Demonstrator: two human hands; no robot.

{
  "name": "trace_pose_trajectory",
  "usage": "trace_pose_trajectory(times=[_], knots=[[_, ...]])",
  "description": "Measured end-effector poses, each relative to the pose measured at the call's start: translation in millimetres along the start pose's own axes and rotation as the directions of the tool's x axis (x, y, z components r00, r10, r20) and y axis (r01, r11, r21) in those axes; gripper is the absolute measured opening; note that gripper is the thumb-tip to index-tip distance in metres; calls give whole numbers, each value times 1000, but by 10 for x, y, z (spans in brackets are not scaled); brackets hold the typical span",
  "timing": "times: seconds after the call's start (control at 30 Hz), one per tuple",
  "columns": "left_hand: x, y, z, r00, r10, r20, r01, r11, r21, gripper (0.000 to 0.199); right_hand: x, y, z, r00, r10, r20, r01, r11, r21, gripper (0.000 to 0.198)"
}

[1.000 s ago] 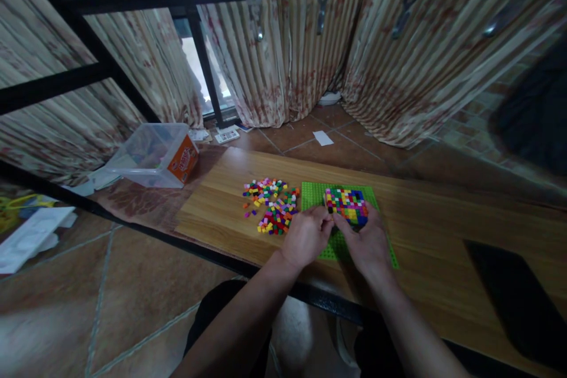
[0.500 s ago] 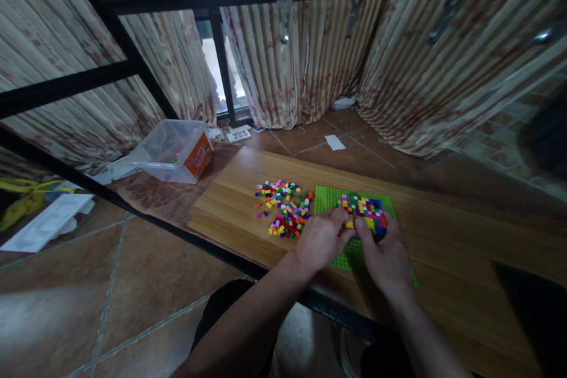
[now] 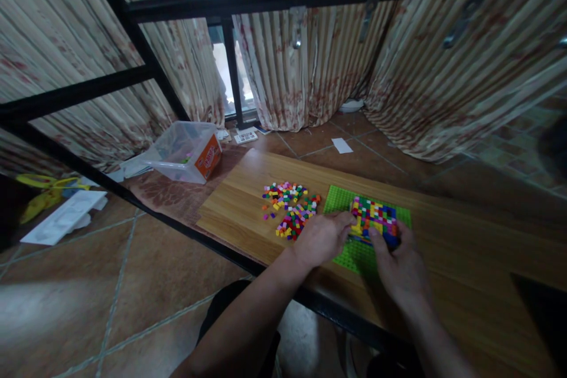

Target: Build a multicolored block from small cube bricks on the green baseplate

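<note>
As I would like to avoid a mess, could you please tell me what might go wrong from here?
The left hand is close beside the loose bricks, so a sideways sweep might scatter them. It is also at the left side of the multicoloured block that the right hand holds; uneven pressure could perhaps pop pieces off.

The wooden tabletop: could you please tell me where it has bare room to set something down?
The tabletop shows bare wood left of the loose bricks and between the right hand and the dark object at the picture's right edge. The green baseplate is crowded: the left hand and the right both are at the brick block.
</note>
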State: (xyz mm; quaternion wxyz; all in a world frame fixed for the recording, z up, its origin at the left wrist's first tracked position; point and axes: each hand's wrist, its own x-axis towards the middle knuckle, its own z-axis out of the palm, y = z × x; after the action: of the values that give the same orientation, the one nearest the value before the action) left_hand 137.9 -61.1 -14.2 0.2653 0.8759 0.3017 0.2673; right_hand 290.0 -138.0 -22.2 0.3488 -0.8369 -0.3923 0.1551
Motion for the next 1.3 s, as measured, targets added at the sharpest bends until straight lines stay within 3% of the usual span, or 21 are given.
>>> trace_pose_trajectory(times=[0.13, 0.23, 0.33, 0.43, 0.53, 0.6, 0.87, 1.17, 1.3], knots=[[8, -88, -170, 996, -56, -74, 58, 998, 32, 21, -2, -20, -26, 1000, -3, 4, 3, 1000, -13, 88], [-14, -205, -374, 963, -184, -196, 198, 978, 56, 22, -7, -29, -41, 1000, 5, 19, -5, 1000, -23, 89], [-96, -348, -601, 885, -379, -268, 421, 900, 117, 24, -4, -29, -47, 1000, 18, 23, -18, 1000, -9, 89], [-214, -518, -812, 748, -566, -347, 639, 755, 146, 22, 6, -22, -45, 1000, 11, 24, -11, 1000, -3, 89], [-316, -708, -980, 625, -654, -427, 763, 628, 155, 27, 18, -14, -36, 1000, 1, 20, -1, 1000, -10, 89], [-364, -822, -1051, 590, -684, -428, 799, 572, 188, 30, 23, -11, -28, 1000, 2, 15, -1, 1000, -15, 88], [-342, -914, -1035, 642, -694, -327, 767, 585, 264, 35, 38, -10, -16, 1000, 7, 19, -7, 1000, -25, 89], [-324, -831, -1046, 672, -701, -238, 735, 593, 328, 28, 40, 27, -11, 1000, 0, 30, 0, 1000, -19, 90], [-316, -773, -1038, 661, -708, -246, 747, 591, 306, 28, 42, 29, -7, 999, 1, 34, -1, 1000, -20, 91]])
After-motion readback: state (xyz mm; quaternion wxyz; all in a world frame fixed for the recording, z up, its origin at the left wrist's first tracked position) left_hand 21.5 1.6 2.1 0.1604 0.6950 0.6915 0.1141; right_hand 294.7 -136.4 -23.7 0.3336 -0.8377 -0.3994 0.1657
